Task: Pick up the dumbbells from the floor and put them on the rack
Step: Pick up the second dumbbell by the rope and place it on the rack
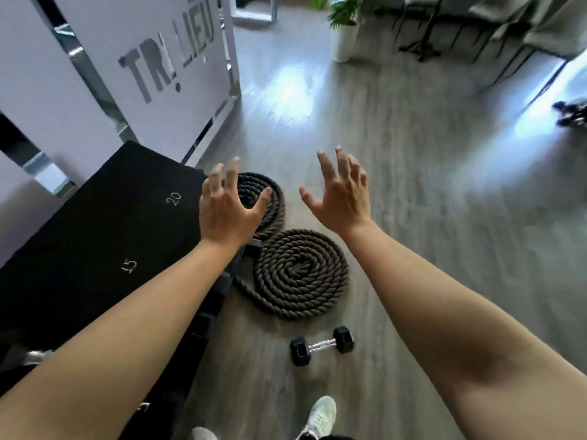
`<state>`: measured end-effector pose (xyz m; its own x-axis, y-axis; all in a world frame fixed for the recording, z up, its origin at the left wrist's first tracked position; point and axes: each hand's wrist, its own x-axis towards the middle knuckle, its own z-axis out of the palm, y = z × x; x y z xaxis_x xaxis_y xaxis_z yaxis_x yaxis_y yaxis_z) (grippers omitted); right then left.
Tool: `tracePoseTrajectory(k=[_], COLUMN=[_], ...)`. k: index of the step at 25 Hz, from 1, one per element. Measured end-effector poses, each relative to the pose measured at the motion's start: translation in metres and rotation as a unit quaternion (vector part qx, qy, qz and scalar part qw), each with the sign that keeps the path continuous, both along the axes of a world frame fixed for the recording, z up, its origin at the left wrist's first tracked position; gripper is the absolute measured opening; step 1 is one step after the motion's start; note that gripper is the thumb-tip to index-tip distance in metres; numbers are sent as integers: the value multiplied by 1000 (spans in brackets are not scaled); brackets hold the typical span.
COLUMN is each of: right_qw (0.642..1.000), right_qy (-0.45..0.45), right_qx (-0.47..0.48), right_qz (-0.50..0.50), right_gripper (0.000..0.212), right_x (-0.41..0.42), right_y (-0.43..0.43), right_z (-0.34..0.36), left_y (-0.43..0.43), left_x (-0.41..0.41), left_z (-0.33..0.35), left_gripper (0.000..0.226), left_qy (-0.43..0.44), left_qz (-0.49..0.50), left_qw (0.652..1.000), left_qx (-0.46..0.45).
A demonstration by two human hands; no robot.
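Observation:
One small dumbbell (pixel 321 345) with black hex heads and a chrome handle lies on the grey wood floor, just ahead of my feet. The black rack (pixel 104 236) stands at the left, its top marked 15 and 20; dark dumbbell heads show along its right side below my left forearm. My left hand (pixel 227 208) is stretched out in the air with fingers spread, holding nothing, above the rack's far right corner. My right hand (pixel 341 195) is likewise open and empty, raised over the floor well beyond the dumbbell.
A thick brown battle rope (pixel 298 274) lies in two coils on the floor between the rack and the dumbbell. A white wall panel (pixel 95 74) with lettering rises behind the rack. A potted plant (pixel 344 30) and a black stand (pixel 422 46) are far back. My white shoe (pixel 320 417) is at the bottom.

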<state>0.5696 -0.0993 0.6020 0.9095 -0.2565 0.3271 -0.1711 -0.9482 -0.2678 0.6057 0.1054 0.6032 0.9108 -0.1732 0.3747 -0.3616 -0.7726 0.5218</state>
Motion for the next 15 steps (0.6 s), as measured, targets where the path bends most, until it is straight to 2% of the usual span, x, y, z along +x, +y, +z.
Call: tracePoseTrajectory(k=[4,7,10,15], right_qw=[998,996,993,970], right_qy=[15,29,46,146], right_qx=[-40,-43,14,139], right_qz=[-36,-72,-109,-132], right_gripper=[77,78,78,77], right_x=[-35,-60,-75,-90], right_y=[-71,-107,-139,-192], right_z=[1,-15,-45,-144], left_y=[-73,-107,-133,-168], left_x=[-24,-30,-35,-62], left_z=[-7,-29,-62,-149], left_gripper=[80,79,78,79], left_qy=[21,57,123,240], left_qz=[-34,-49,-28,93], left_qw=[999,997,990,965], left_qx=[4,-27,-58,-52])
